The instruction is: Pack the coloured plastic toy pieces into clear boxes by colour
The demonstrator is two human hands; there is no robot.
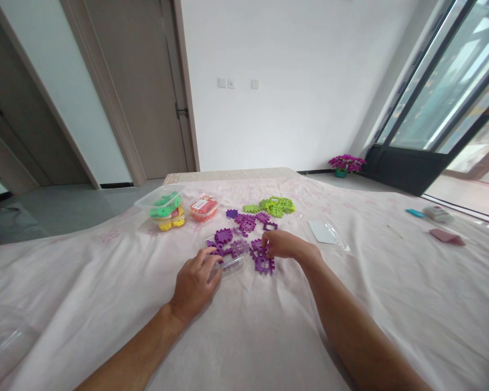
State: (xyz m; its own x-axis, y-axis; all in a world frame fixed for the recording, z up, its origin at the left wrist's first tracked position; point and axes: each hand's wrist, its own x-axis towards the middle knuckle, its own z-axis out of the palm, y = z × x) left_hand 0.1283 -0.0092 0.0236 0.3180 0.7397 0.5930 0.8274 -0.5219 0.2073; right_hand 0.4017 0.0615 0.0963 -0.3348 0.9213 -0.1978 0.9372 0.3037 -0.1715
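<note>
Several purple interlocking plastic tiles [246, 222] lie scattered on a pale pink sheet [248, 326]. My left hand [195, 282] grips the near edge of a small clear plastic tub [230, 263] that holds some purple tiles. My right hand [283, 244] has its fingers curled and pinching a purple tile [257, 245] at the edge of a small cluster, just right of the tub. More purple tiles [264, 265] lie below that hand's fingers.
A pile of lime-green tiles [275, 206] lies beyond the purple ones. Clear tubs with green and yellow pieces [165, 209] and orange pieces [204, 208] stand at the back left. A clear lid [326, 232] lies to the right, small items [438, 213] far right.
</note>
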